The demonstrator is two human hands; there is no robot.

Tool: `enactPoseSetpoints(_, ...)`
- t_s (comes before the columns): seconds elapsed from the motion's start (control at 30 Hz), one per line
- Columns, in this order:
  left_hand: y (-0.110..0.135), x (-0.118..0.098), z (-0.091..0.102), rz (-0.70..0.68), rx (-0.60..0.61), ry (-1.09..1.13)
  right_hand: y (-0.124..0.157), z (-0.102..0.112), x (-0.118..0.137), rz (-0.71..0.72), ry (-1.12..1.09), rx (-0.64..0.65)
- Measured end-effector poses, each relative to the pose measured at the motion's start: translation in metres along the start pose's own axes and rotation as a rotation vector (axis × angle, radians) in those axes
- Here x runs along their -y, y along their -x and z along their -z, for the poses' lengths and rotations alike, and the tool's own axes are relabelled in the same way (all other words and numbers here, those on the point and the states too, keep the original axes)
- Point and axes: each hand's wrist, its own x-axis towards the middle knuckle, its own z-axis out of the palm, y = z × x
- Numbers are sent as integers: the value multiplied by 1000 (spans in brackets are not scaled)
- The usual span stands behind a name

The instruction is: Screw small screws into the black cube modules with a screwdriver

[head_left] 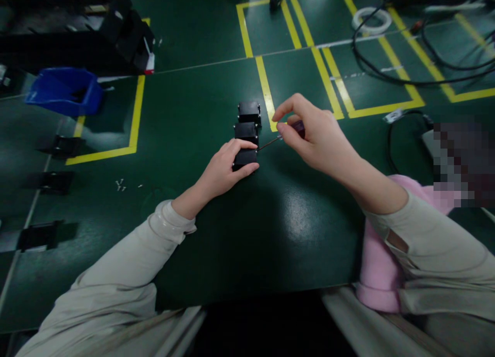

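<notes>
Three small black blocks stand in a row on the green table. My left hand [226, 166] grips the nearest black block [244, 158] between thumb and fingers. Just beyond it sits the middle black block [245, 131], close to my fingertips, and then the far black block [249, 111]. My right hand [309, 132] is closed round the dark purple handle of a screwdriver [297, 129]. Its thin shaft slants down to the left, and the tip meets the right side of the nearest block by a small screw. Part of the handle is hidden by my fingers.
Several loose screws [120, 184] lie left of my left hand. A blue bin [64, 91] and several black parts [56, 181] are farther left. Black cables [371, 63] and a white tape ring [372, 20] lie at the back right. Pink cloth [381, 264] is under my right arm.
</notes>
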Motion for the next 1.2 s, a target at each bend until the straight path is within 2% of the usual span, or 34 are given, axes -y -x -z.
enactPoseSetpoints(1.2, 0, 2, 0, -12, -5, 13, 0, 0, 0, -23, -13, -6)
